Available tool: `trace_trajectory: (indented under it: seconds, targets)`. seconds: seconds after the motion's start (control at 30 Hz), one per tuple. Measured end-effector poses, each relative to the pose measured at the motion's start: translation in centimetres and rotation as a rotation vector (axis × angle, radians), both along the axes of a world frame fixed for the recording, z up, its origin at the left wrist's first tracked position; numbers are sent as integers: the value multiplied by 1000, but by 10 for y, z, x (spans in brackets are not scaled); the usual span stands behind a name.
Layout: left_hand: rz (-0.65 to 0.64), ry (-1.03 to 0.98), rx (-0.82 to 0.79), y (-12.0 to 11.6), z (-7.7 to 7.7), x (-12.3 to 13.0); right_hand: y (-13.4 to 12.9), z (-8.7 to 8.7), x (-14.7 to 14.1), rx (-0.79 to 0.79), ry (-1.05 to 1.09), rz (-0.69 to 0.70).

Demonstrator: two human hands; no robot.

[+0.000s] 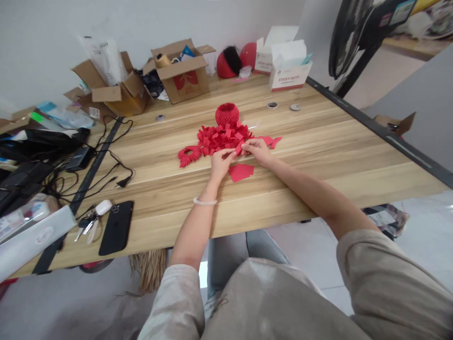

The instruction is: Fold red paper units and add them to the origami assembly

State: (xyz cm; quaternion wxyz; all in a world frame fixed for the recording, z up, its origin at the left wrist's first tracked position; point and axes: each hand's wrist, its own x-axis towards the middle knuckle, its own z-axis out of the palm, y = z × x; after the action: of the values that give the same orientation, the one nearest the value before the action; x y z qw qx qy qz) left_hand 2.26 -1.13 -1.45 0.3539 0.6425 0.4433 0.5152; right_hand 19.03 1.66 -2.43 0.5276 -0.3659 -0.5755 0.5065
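Note:
Both of my hands meet over the table, pinching a small piece of red paper (239, 149) between them. My left hand (221, 163) grips its left side, and my right hand (257, 149) has the other side. Just behind lies a heap of folded red paper pieces (224, 137). A round red bowl of interlocked paper pieces (227, 114) stands beyond the heap. Left of it rests a red paper ring with a pointed edge (189, 155). Flat red paper sheets (241, 172) lie in front of my hands, and more red paper (271, 140) is to the right.
A black phone (116, 227), keys (88, 222) and a white earbud case (104, 207) lie at the left front, near tangled black cables (109, 158). Open cardboard boxes (182, 78) and sticky note boxes (289, 71) line the back. A black fan (348, 38) stands at the right.

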Motion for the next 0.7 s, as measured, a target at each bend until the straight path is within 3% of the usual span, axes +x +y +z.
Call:
trace_trajectory:
  seconds: [0.43,0.7]
  targets:
    - [30,23,13,1,-2,-1,-5,3,-2,-10,-113,99]
    - [15,23,8,1,-2,0,-6,5,-2,-3,-146,73]
